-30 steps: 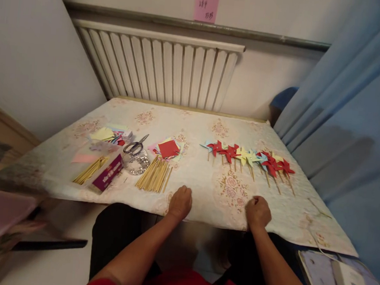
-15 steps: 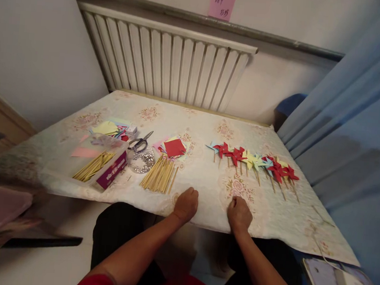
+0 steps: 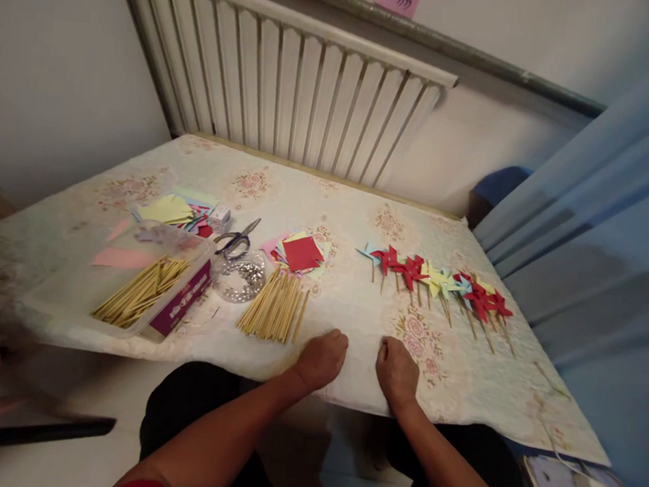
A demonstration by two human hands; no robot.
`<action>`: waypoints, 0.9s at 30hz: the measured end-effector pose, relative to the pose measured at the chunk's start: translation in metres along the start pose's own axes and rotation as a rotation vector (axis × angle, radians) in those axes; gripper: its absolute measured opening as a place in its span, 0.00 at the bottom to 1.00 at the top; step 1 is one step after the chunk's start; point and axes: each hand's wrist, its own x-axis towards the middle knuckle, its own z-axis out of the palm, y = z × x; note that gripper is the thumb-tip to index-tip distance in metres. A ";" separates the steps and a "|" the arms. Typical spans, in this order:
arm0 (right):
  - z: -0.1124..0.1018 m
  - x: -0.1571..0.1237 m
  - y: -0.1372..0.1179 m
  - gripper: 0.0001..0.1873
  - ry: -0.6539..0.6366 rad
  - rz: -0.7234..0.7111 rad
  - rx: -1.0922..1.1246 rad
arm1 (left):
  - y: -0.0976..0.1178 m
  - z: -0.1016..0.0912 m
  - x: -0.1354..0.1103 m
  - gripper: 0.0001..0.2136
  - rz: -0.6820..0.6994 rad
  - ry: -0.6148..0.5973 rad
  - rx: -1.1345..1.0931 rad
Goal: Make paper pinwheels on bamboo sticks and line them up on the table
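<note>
My left hand [image 3: 323,358] rests as a closed fist near the table's front edge, just right of a row of wooden sticks [image 3: 271,307]. My right hand [image 3: 398,368] is also curled into a fist, a short way to the right, with nothing visible in it. Behind the sticks lies a stack of square paper sheets [image 3: 301,254], a red one on top. Beyond my right hand, finished paper pinwheels [image 3: 413,269] on sticks form a row in red, yellow and blue.
On the left stand a clear plastic box [image 3: 153,289] with more sticks, a round dish [image 3: 240,278] of silvery pins, scissors [image 3: 237,242] and loose coloured paper [image 3: 168,210]. A radiator [image 3: 282,81] backs the table [image 3: 346,314]; a blue curtain [image 3: 602,245] hangs at right.
The view has tilted down and shifted slightly. My two fists have come a little closer together; the things on the table lie as before.
</note>
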 end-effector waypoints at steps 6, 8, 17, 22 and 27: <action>0.008 0.016 -0.020 0.12 0.021 -0.049 0.017 | -0.002 -0.001 0.005 0.07 -0.014 0.019 -0.146; 0.010 0.023 -0.028 0.12 0.034 -0.057 0.031 | -0.003 -0.002 0.009 0.07 -0.018 0.025 -0.206; 0.019 0.064 -0.071 0.14 0.084 -0.006 0.202 | -0.013 -0.023 0.023 0.08 -0.150 0.167 -0.453; 0.019 0.094 -0.097 0.14 0.112 -0.028 0.465 | -0.020 -0.042 0.025 0.08 -0.222 0.312 -0.559; 0.003 0.126 -0.134 0.11 0.115 -0.317 0.552 | -0.024 -0.052 0.023 0.07 -0.252 0.520 -0.645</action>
